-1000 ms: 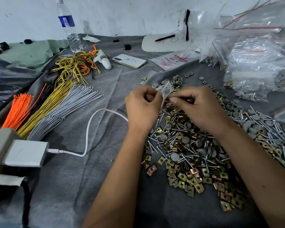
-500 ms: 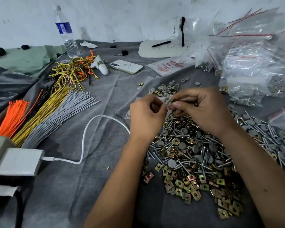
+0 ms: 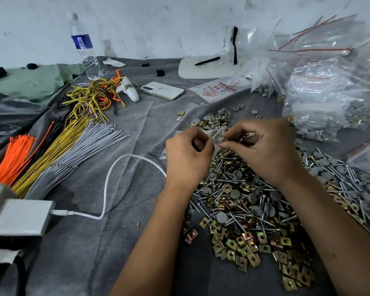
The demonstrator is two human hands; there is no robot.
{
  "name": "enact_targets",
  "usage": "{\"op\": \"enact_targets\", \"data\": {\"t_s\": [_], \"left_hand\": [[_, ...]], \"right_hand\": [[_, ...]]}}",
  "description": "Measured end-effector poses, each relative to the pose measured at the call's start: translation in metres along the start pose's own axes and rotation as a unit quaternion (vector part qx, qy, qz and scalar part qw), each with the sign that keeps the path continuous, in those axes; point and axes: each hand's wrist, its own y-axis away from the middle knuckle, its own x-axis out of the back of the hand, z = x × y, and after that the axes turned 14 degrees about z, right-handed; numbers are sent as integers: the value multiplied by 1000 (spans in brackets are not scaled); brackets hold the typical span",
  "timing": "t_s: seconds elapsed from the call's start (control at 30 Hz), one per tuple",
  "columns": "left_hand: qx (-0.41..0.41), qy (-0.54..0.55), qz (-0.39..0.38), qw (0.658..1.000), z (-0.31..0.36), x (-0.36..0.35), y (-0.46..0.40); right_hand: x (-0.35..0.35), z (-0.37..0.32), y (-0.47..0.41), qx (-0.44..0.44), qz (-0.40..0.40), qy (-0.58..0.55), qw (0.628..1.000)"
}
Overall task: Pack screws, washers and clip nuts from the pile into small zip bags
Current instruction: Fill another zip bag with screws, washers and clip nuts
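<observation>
A pile [image 3: 244, 206] of steel screws, grey round washers and brass-coloured clip nuts covers the grey cloth in front of me. Above its far edge, my left hand [image 3: 188, 154] and my right hand [image 3: 263, 148] both pinch a small clear zip bag [image 3: 216, 135] between them. A clip nut [image 3: 224, 139] shows at my right fingertips against the bag. What the bag holds is hidden by my fingers. More grey washers [image 3: 214, 120] lie just beyond my hands.
Clear zip bags [image 3: 329, 86], some filled, are heaped at the right back. Bundles of orange, yellow and grey ties [image 3: 58, 154] lie left. A white charger [image 3: 21, 216] with its cable [image 3: 107, 189], a phone [image 3: 162, 90] and a water bottle [image 3: 84, 45] sit around.
Both hands have stayed together on the small bag. The bag's upright flap, seen a second ago, is now down between my fingers, and a clip nut shows at my right fingertips.
</observation>
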Motion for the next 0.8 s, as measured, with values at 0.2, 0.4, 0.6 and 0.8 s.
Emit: {"op": "enact_targets", "data": {"t_s": [0.2,0.4,0.6,0.8], "left_hand": [[-2,7,4,1000,1,2,1],[-26,37,62,997,2,3,0],[-116,17,94,989,1,2,1],[-75,30,138,987,-3,2,-2]], "right_hand": [[-3,4,-1,11,-65,2,998],[-7,9,0,10,-122,30,992],[-14,5,0,6,-86,71,994],[3,-4,-6,5,-92,-15,996]]}}
